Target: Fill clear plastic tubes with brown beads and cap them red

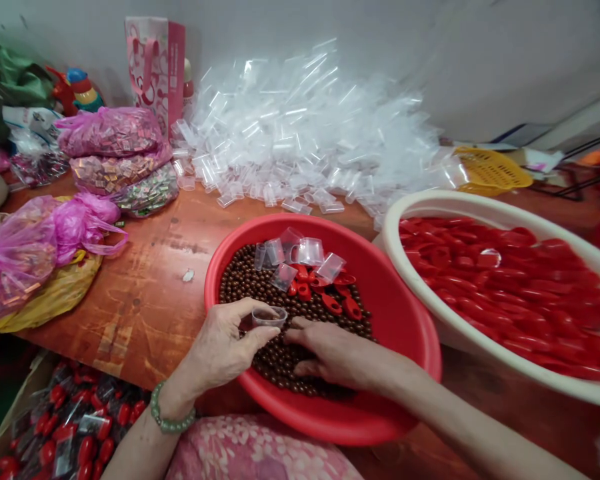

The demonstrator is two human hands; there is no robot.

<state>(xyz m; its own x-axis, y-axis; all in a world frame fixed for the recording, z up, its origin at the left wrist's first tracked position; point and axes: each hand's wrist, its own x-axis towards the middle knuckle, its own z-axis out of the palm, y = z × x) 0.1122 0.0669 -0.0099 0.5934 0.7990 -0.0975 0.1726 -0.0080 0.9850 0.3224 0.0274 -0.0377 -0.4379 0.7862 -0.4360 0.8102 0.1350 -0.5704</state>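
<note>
My left hand (225, 343) pinches a clear plastic container (269, 317) between thumb and fingers, its oval open end facing up. It is above the red basin (427, 340). Inside the basin lie many brown round balls (243, 277). My right hand (330, 353) reaches down into these balls, thumb and fingers apart, with the fingertips partly hidden. Several loose clear containers (310, 251) rest on the balls at the back of the basin. Beside them are several red plastic caps (331, 304).
A white basin (393, 230) full of red plastic parts (510, 293) stands at right. Clear containers form a large pile (305, 133) against the wall. Pink bags (113, 133) of small pieces sit at left. Below the table edge, a box holds red-capped containers (70, 427).
</note>
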